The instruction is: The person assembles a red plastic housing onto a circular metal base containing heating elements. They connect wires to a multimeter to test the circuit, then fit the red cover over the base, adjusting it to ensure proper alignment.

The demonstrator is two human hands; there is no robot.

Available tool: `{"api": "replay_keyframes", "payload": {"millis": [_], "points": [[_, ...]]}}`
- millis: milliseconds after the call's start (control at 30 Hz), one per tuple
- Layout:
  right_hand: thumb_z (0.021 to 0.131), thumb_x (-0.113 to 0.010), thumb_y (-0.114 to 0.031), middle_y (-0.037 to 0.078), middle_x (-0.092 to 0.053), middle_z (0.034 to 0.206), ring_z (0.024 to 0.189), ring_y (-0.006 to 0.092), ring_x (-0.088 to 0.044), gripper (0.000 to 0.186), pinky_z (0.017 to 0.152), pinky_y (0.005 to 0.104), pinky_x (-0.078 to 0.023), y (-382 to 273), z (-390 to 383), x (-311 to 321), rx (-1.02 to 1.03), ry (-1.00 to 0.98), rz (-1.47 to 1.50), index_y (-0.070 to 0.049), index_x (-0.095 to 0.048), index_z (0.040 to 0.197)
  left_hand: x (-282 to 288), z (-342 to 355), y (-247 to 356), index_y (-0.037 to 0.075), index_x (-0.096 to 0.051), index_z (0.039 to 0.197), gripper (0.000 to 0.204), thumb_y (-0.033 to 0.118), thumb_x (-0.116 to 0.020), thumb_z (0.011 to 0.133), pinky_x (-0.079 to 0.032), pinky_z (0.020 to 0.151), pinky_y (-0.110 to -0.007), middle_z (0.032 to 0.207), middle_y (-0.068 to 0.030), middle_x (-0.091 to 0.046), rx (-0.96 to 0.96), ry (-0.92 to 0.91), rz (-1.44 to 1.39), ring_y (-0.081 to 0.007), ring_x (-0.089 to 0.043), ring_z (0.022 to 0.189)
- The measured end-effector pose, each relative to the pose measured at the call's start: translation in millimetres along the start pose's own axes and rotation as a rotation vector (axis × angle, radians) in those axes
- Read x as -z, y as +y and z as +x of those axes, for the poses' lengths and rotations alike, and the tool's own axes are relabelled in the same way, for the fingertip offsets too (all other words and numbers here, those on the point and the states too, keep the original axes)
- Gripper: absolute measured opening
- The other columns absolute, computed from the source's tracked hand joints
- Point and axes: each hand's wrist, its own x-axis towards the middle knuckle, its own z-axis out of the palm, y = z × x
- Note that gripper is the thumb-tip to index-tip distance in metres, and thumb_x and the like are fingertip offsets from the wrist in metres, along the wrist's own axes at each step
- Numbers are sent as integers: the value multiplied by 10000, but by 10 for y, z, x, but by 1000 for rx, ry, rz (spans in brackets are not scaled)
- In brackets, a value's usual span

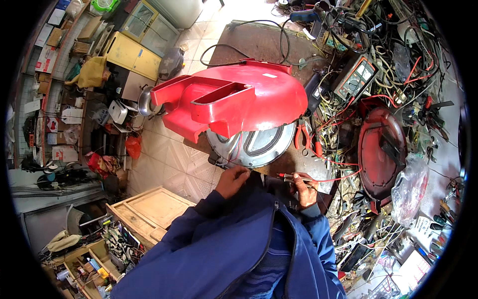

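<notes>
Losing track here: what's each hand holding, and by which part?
Right hand: a red test probe, by its handle. Left hand: can't tell.

Reference: the housing (226, 102). A disc (259, 149) lies beneath its front edge. Pliers (301, 137) lie at its right front; a meter (354, 79) lies farther right, then a cover (371, 149). A cabinet (128, 54) stands left and behind; a panel (164, 209), left and in front.
</notes>
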Motion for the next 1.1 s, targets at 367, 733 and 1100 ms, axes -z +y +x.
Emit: {"api": "replay_keyframes", "payload": {"millis": [367, 733, 1100], "points": [[922, -768, -166, 62, -729, 828, 680, 110, -642, 241, 630, 263, -509, -41, 306, -175, 94, 58, 105, 18, -753, 1077, 842, 278, 15, -21, -705, 1054, 235, 199, -628, 1019, -522, 714, -311, 847, -69, -713, -247, 491, 241, -145, -648, 778], [990, -610, -249, 115, -634, 772, 560, 167, -578, 297, 499, 298, -470, 520, 783, -367, 448, 268, 462, 47, -635, 1004, 2002, 1333, -1322, 3, -588, 1133, 203, 168, -603, 1017, -357, 793, -325, 1030, -81, -557, -609, 920, 439, -188, -491, 911], [993, -633, -139, 119, -651, 814, 603, 180, -606, 188, 544, 301, -504, 871, 737, -535, 804, 292, 551, 43, -627, 1041, 1848, 1202, -886, -37, -591, 890, 278, 192, -552, 1043, -401, 615, -328, 677, -31, -493, -719, 647, 310, -119, -458, 659]]}}
